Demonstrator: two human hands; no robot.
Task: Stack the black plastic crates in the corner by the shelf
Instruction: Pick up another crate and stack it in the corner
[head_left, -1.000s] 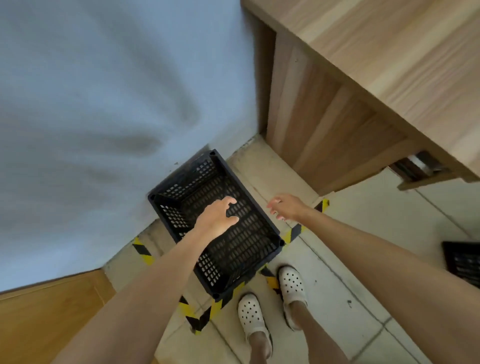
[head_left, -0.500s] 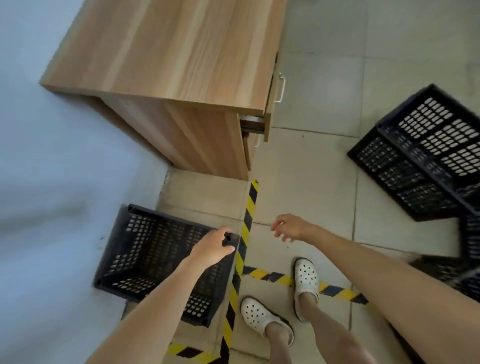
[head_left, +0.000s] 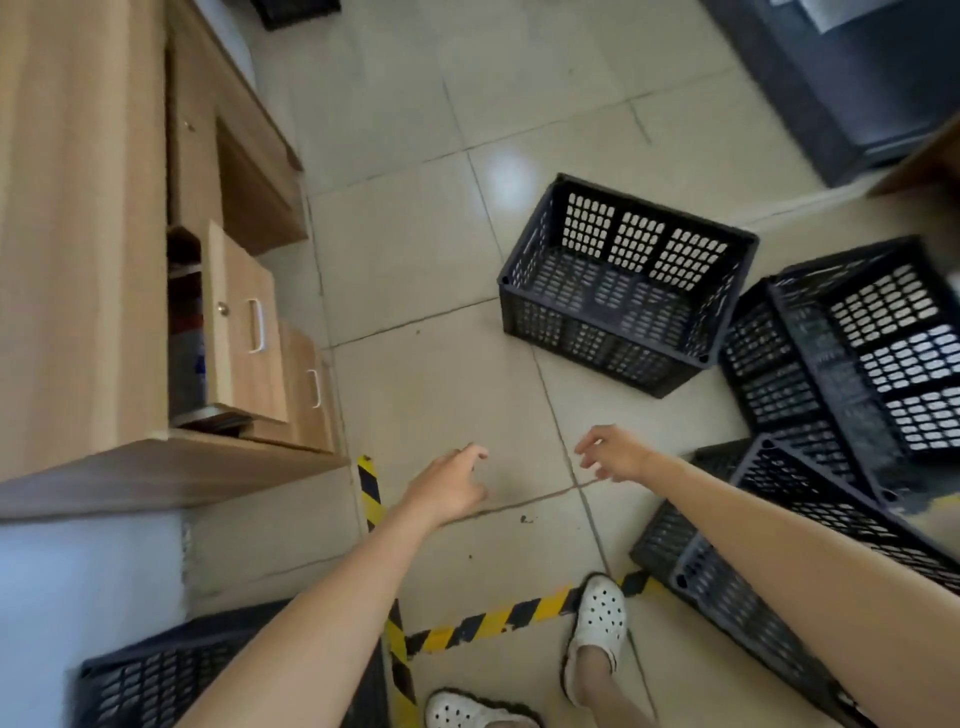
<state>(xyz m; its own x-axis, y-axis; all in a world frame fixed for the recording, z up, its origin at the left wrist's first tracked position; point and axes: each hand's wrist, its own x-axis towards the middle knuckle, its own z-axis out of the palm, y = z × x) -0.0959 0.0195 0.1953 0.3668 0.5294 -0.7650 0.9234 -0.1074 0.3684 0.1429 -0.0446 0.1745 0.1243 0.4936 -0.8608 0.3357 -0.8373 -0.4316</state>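
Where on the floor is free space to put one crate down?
Bare tiles lie between the wooden cabinet and the lone crate, ahead of both hands. The right side is crowded with piled crates. One crate already sits at bottom left, beside the striped tape.

wooden cabinet (head_left: 78, 234), drawer (head_left: 244, 322) open; striped floor tape (head_left: 498, 618); white clogs (head_left: 600, 618)

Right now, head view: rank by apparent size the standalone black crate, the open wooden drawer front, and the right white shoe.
1. standalone black crate, largest.
2. open wooden drawer front.
3. right white shoe, smallest, though it sits nearer the camera, so true scale is unsure.
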